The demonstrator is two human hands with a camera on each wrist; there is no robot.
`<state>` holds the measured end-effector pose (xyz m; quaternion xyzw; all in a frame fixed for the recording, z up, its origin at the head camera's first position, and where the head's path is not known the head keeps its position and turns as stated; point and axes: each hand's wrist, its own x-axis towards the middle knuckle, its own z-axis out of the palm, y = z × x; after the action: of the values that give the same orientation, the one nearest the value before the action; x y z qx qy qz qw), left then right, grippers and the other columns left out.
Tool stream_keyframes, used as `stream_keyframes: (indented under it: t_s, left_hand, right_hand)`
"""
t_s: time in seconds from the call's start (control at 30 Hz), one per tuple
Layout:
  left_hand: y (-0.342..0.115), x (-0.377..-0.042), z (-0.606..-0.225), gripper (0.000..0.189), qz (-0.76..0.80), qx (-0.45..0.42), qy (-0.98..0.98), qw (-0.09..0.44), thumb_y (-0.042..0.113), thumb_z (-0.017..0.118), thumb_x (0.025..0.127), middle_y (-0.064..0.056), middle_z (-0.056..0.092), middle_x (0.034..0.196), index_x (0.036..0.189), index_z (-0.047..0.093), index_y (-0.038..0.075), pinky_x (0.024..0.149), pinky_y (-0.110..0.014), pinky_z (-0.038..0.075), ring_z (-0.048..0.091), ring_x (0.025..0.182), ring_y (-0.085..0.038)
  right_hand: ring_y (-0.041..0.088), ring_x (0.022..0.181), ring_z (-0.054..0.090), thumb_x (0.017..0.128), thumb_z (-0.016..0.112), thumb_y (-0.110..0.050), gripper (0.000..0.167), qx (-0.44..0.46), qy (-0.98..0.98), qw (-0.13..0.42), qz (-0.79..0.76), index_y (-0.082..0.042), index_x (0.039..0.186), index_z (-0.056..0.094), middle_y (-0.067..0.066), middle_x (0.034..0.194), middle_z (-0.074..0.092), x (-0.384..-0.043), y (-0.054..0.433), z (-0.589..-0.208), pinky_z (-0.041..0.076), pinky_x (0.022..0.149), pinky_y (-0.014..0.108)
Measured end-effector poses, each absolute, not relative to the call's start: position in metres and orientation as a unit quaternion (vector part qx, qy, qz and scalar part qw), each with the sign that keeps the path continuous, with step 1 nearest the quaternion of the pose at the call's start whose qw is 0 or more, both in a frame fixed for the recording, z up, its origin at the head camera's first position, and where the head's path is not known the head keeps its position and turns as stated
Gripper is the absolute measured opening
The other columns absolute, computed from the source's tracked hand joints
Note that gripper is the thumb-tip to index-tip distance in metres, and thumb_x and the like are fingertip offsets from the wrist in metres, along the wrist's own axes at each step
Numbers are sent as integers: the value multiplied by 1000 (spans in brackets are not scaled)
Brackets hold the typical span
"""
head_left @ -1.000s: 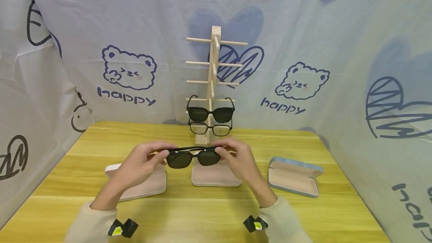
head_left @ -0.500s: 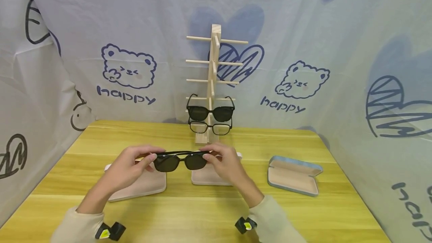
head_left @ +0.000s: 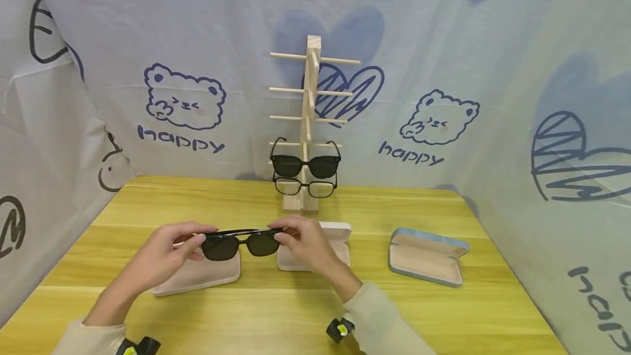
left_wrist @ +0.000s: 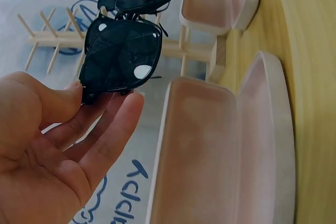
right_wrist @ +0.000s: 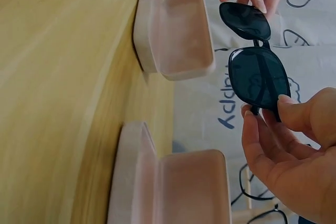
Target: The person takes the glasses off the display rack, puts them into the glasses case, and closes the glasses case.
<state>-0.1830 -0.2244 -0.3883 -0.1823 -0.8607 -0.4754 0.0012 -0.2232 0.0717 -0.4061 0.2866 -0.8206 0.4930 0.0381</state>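
Black sunglasses (head_left: 221, 247) with dark lenses are held up between both hands, lenses facing the head camera. Pinching one end of the frame between thumb and fingers is my left hand (head_left: 165, 253); my right hand (head_left: 307, 244) grips the other end the same way. Through a lens in the right wrist view, a temple arm of the sunglasses (right_wrist: 257, 80) shows folded behind it. Below them, an open pale glasses case (head_left: 197, 287) lies on the table, partly hidden by the left hand. The right hand overlaps a second open pale case (head_left: 337, 230).
An open blue-grey glasses case (head_left: 429, 263) lies at the right of the wooden table (head_left: 276, 322). At the back stands a wooden peg rack (head_left: 309, 89), carrying dark sunglasses (head_left: 322, 167) above clear-lens glasses (head_left: 321, 189). Printed cloth (head_left: 236, 26) hangs behind.
Both hands have moved left and slightly down with the sunglasses, from in front of the middle case to over the left case. More of the middle case now shows.
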Motion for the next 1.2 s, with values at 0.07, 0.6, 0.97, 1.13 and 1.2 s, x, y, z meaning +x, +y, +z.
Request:
stream_keyframes:
  t_s: [0.07, 0.6, 0.97, 1.13, 1.2]
  left_hand:
    - [-229, -182, -391, 29, -484, -178, -857, -6, 3, 54, 106, -29, 64, 135, 130, 66, -5, 74, -33, 66, 75, 85, -10]
    - [-260, -176, -404, 30, -465, -150, -871, -54, 3, 60, 103, -35, 63, 132, 130, 65, -10, 76, -31, 66, 74, 95, -6]
    - [-276, -174, -422, 24, -394, -160, -905, 16, 0, 67, 97, -30, 70, 123, 120, 72, -5, 68, -25, 63, 70, 83, 5]
    - [-282, -172, -429, 22, -393, -157, -905, 39, -3, 70, 94, -31, 71, 119, 115, 74, -4, 63, -23, 61, 69, 81, 7]
    - [-284, -171, -430, 22, -393, -138, -908, 34, -2, 71, 94, -31, 71, 119, 115, 75, -4, 62, -24, 61, 71, 77, 4]
  right_hand:
    - [32, 96, 76, 96, 68, 2, 22, 293, -820, 31, 491, 5, 116, 74, 21, 118, 74, -224, 68, -409, 58, 80, 17]
    - [17, 97, 71, 96, 68, 2, 24, 249, -841, -32, 479, -4, 118, 76, 14, 122, 73, -227, 33, -430, 53, 75, 12]
    - [14, 86, 75, 94, 73, -5, 22, 270, -854, -32, 444, -4, 116, 77, 13, 118, 77, -229, 16, -437, 51, 66, 9]
    - [8, 81, 73, 95, 73, -8, 23, 279, -864, -33, 418, -7, 117, 78, 10, 119, 77, -230, 8, -439, 49, 62, 8]
    - [6, 80, 72, 95, 73, -8, 23, 281, -866, -35, 412, -7, 118, 78, 10, 119, 77, -231, 5, -439, 48, 61, 8]
